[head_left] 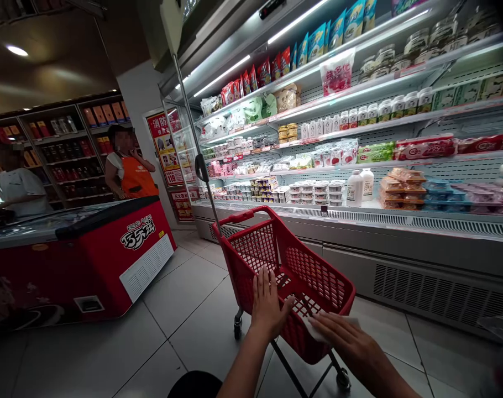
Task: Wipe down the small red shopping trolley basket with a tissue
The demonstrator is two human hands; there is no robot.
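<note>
A small red shopping cart (318,273) with a plastic lattice basket stands in front of me. My left hand (268,304) lies on its near side rim, fingers stretched out and holding nothing. Over the near right rim, my right hand (346,337) presses a white wipe (315,330) against the plastic with its fingers together. Part of the wipe is hidden under that hand; I cannot tell whether it is paper or cloth. A pole (193,127) rises from the cart's handle corner.
A lit refrigerated display (351,221) with several shelves of packaged goods runs behind the cart and to the right. On the left stands a red chest freezer (110,260). Behind it is a person in an orange apron (136,176), and another person (21,185) is further left. Grey tiles (172,309) cover the floor.
</note>
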